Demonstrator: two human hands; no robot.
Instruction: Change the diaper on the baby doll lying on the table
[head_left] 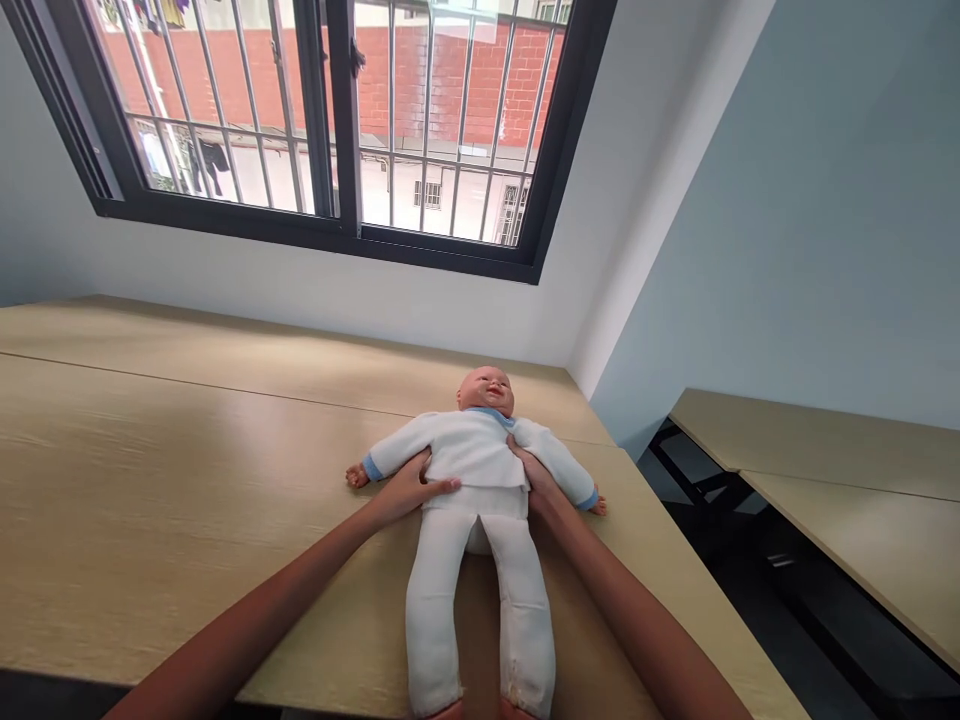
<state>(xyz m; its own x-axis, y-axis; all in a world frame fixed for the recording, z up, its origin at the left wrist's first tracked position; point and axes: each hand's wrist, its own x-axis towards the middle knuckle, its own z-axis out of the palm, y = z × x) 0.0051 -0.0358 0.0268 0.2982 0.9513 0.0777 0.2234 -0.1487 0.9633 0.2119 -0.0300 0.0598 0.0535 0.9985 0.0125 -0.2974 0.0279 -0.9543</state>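
The baby doll [480, 470] lies on its back on the wooden table [187, 450]. The left hand [409, 487] and right hand [534, 470] hold its sides, fingers wrapped snug, likely to keep it from slipping

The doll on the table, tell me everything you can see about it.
The doll is a baby figure with a bald plastic-looking head, a white cloth top with blue collar and cuffs, and white soft legs. It lies face up on the wooden table, arms spread, legs toward the camera. The left hand and right hand grip its waist from either side. Its feet run off the picture's bottom edge.
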